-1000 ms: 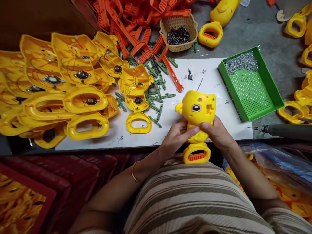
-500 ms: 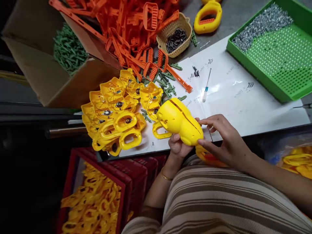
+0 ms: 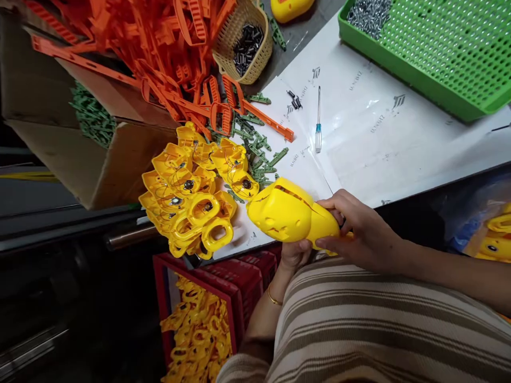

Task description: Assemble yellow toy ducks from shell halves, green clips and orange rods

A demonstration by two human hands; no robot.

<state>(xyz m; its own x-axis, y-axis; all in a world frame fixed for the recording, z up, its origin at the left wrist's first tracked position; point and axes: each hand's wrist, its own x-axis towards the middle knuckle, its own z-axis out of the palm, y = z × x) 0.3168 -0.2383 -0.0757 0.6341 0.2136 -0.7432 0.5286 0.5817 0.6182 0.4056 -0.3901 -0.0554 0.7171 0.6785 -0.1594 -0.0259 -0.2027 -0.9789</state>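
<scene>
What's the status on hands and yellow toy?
Left hand holding yellow toy from below. Right hand gripping one end. Seam showing open gap. Screwdriver on white sheet, not in the way.

Cardboard box [image 3: 122,165] (flaps open), red crate [image 3: 255,276]; woven basket [image 3: 259,66]

Two hands [image 3: 365,232], one held yellow toy [image 3: 284,215]. One screwdriver [image 3: 318,138], one green tray [image 3: 404,70], one basket [image 3: 264,59], one cardboard box [image 3: 130,157].
</scene>
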